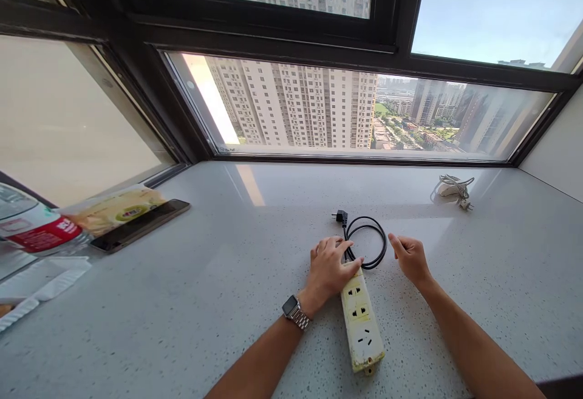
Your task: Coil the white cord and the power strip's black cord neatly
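Observation:
A worn, yellowed white power strip (363, 326) lies lengthwise on the speckled white counter, its sockets facing up. My left hand (328, 268), with a watch (296, 312) on its wrist, grips the strip's far end, where the cord comes out. Beyond it the black cord (381, 235) lies in a loose coil, and its black plug (341, 217) points left. Just right of the coil is my right hand (410, 257), its fingers curled closed and its thumb close to the cord. Nothing shows in that hand.
A coiled pale cable with a plug (453, 187) rests at the back right of the counter (204, 302). At the left are a phone (141, 224), a yellow soft packet (118, 208), a red-labelled bottle (40, 229) and a white tray (50, 283). Dark-framed windows (273, 34) border the back.

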The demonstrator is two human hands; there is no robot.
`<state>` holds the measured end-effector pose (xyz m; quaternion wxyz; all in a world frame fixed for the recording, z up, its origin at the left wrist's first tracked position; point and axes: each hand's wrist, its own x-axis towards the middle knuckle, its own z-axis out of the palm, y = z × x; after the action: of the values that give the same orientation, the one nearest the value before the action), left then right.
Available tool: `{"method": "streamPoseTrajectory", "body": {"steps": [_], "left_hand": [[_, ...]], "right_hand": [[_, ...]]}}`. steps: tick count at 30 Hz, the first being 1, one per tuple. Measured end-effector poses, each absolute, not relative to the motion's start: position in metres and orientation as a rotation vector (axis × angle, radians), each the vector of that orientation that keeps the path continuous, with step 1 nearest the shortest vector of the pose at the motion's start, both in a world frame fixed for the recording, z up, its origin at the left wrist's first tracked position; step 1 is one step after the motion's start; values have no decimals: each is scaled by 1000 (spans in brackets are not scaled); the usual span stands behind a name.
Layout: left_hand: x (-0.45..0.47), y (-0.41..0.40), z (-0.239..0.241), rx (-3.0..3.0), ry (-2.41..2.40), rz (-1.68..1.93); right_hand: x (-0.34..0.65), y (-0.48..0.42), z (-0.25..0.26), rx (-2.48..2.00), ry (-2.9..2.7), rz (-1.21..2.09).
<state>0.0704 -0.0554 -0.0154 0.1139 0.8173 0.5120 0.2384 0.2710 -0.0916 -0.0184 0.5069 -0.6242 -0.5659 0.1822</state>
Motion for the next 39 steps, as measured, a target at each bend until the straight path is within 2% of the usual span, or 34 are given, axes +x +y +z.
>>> {"method": "streamPoseTrajectory", "body": {"steps": [10, 17, 26, 31, 39], "left_hand": [[62, -40, -15, 2332, 1615, 885], [59, -44, -11, 2473, 1121, 1054], [68, -69, 3, 2573, 469, 700], [73, -87, 3, 2561, 242, 767], [83, -110, -12, 2665, 7, 568]], "right_hand": [[254, -99, -21, -1315, -1707, 505], [235, -108, -19, -1147, -1919, 517], [261, -94, -20, -1409, -1404, 510], [261, -93, -23, -1439, -1415, 512], [257, -92, -25, -1406, -1456, 540]]}}
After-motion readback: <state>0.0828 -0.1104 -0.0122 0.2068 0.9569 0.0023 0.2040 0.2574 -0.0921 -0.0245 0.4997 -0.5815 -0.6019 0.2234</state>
